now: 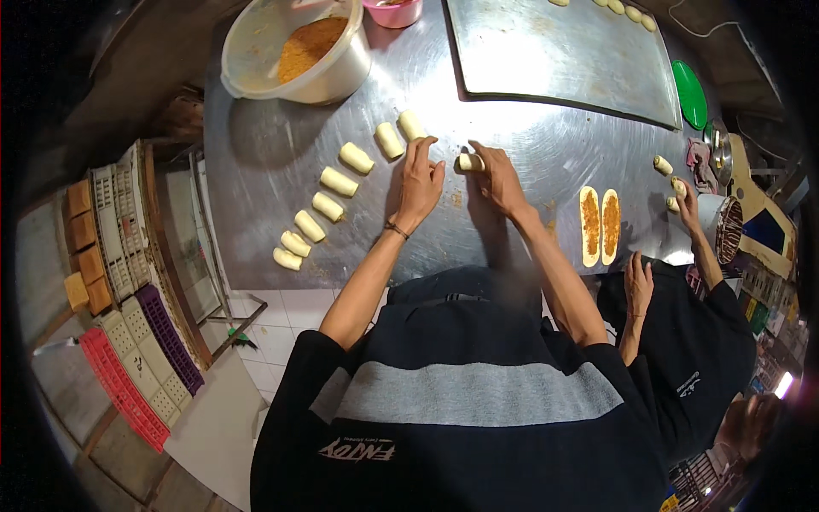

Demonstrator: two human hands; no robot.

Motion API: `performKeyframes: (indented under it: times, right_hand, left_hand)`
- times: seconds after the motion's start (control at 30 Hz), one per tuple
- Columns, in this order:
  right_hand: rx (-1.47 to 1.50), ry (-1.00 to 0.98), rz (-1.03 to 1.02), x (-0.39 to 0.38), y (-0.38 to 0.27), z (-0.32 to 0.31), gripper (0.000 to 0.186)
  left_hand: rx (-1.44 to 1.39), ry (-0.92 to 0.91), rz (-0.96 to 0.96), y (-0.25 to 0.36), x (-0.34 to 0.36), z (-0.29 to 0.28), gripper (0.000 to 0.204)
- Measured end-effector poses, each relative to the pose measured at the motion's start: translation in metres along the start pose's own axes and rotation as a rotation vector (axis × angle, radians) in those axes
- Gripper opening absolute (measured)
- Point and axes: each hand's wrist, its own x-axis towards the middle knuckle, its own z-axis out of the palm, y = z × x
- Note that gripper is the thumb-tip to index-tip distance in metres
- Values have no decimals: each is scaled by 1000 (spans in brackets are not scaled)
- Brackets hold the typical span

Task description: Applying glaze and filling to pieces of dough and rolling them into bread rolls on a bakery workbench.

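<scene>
My left hand (pixel 418 185) is just below the last of a curved row of pale dough rolls. Its fingers are stretched forward and apart, with the tips close to the end roll (pixel 411 125); I cannot tell whether they touch. Another dough roll (pixel 470 162) lies on its side at my right hand (pixel 502 181), whose fingers curl round its right end. Several more rolls, such as this one (pixel 339 182), run down toward the table's near left side. Two flat dough strips (pixel 611 224) spread with brown filling lie to the right of my right forearm.
The steel table (pixel 529 141) carries a white tub (pixel 299 89) of brown crumbly filling, a pink bowl (pixel 394 13), a large metal tray (pixel 554 60) with small dough pieces, and a green lid (pixel 690 95). At right, a co-worker's hand (pixel 685 207) holds dough rolls. Crates (pixel 128 375) stand at left.
</scene>
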Motion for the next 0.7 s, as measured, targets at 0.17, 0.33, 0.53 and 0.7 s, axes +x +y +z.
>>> performKeyframes:
  times: [0.17,0.33,0.53,0.7]
  right_hand:
    - [280,-57,320,-34,-32,12,46]
    - [370,257,123,-7,-162,-18,43]
    - [113,458,-158,-46,-173,71,43]
    - [-40,274,42,-121,-103,96,47]
  left_hand:
    - [-38,75,-103,-17,-105,-48,40]
    - [5,198,-299,-56,-183,-88,34]
    - [54,139,-313,-72,-224,-135,31]
    - [24,48,-268,-50,-206,-153,30]
